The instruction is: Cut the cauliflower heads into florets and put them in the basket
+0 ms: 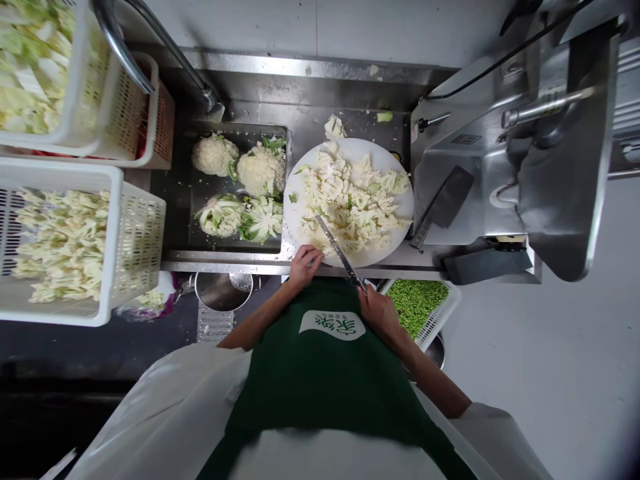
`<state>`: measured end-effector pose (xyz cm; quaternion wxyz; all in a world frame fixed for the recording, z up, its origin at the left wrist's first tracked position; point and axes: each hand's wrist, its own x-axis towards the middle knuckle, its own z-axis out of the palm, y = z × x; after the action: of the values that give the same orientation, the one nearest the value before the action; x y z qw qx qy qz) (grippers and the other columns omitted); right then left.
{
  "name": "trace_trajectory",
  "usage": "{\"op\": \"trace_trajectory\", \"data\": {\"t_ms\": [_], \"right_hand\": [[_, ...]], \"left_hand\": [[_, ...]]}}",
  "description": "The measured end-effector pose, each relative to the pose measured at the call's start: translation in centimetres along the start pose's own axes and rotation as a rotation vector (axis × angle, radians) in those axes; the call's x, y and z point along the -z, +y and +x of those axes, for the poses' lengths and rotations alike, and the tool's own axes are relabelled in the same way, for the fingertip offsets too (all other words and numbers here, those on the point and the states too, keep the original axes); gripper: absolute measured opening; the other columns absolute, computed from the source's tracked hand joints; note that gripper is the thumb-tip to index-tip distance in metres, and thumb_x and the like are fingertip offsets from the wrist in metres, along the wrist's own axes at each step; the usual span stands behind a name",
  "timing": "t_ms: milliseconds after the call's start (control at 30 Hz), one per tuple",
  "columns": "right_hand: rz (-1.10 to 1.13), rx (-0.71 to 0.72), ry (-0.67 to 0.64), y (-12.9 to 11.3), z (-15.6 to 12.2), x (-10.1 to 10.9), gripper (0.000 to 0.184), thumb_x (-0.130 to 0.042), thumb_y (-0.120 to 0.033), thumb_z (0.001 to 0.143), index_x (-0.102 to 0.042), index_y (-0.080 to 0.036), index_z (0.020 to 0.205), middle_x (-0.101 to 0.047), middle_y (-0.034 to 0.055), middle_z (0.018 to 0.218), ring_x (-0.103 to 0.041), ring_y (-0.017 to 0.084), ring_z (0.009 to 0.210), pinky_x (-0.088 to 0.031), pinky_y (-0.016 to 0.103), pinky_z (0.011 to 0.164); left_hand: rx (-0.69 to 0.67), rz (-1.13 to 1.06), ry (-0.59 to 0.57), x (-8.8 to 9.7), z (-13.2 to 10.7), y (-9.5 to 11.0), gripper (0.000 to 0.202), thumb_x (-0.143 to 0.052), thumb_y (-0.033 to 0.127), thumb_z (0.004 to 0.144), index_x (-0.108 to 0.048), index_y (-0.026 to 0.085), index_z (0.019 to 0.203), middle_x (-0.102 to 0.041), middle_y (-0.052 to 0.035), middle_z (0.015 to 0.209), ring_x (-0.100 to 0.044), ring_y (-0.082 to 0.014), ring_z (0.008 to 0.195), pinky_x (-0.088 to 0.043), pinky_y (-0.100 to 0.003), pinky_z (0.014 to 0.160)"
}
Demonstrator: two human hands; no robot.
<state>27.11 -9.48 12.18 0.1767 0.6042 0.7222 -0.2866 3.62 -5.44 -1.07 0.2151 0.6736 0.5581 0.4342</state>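
Observation:
My right hand [379, 311] is wrapped round the handle of a narrow kitchen knife [336, 244]. The blade points up and left, over the near part of a round white cutting board [301, 175]. A heap of cut cauliflower florets [345, 193] covers much of the board. At the board's near left edge is my left hand [305, 265], its fingers curled together; what they hold, if anything, is hidden. Several whole cauliflower heads [260, 172] lie in the sink [200, 248] left of the board, some with green leaves showing.
A white basket [117, 200] of cut florets stands at left, below stacked baskets [83, 87] of chopped cabbage. A faucet [175, 47] overhangs the sink. To the right are a steel machine [555, 153] and a cleaver [450, 197]. Chopped greens [415, 303] sit low beside me.

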Motion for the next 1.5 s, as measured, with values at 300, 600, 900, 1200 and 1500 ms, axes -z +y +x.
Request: {"op": "trace_trajectory", "data": {"t_ms": [300,600,900,1200,1500], "right_hand": [[-0.021,-0.036,-0.170,-0.7,2.8,-0.5,0.034,-0.028,-0.031,0.112,-0.058,-0.014,0.116,-0.076,0.0151,0.100,-0.075,0.024,0.090,-0.043,0.029,0.072],[0.137,-0.043,0.063,2.6,0.1,-0.8,0.036,-0.035,-0.035,0.108,-0.064,-0.017,0.098,-0.071,0.0101,0.077,-0.067,0.022,0.070,-0.037,0.028,0.064],[0.404,-0.319,0.338,5.3,-1.2,-0.3,0.041,-0.037,-0.044,0.104,-0.065,-0.017,0.093,-0.065,0.0083,0.069,-0.056,0.019,0.062,-0.029,0.028,0.060],[0.404,-0.312,0.312,5.7,-2.7,-2.3,0.039,-0.037,-0.042,0.104,-0.064,-0.018,0.091,-0.061,0.0052,0.063,-0.051,0.017,0.056,-0.025,0.028,0.059],[0.406,-0.310,0.289,5.5,-3.0,-2.8,0.037,-0.036,-0.042,0.104,-0.064,-0.018,0.093,-0.063,0.0061,0.065,-0.056,0.019,0.059,-0.027,0.028,0.058]], "left_hand": [[0.032,-0.021,-0.013,-0.6,0.0,-0.1,0.022,-0.056,0.034,0.103,-0.073,0.020,0.099,-0.063,-0.0071,0.097,-0.065,-0.0171,0.092,-0.059,-0.032,0.083],[0.039,0.068,-0.018,-0.7,0.9,0.0,0.021,-0.060,0.037,0.101,-0.070,0.020,0.109,-0.062,-0.0119,0.112,-0.061,-0.0242,0.109,-0.054,-0.042,0.096],[-0.081,0.205,-0.211,-4.7,4.9,1.9,0.050,-0.069,0.053,0.091,-0.064,0.022,0.130,-0.053,-0.0184,0.142,-0.045,-0.0401,0.134,-0.039,-0.059,0.111],[-0.125,0.128,-0.239,-4.4,5.9,1.4,0.037,-0.067,0.043,0.095,-0.065,0.020,0.124,-0.055,-0.0184,0.135,-0.049,-0.0364,0.130,-0.044,-0.058,0.109],[-0.113,0.106,-0.257,-3.6,6.3,0.6,0.027,-0.054,0.038,0.103,-0.069,0.020,0.117,-0.056,-0.0146,0.120,-0.054,-0.0319,0.122,-0.047,-0.054,0.106]]}}
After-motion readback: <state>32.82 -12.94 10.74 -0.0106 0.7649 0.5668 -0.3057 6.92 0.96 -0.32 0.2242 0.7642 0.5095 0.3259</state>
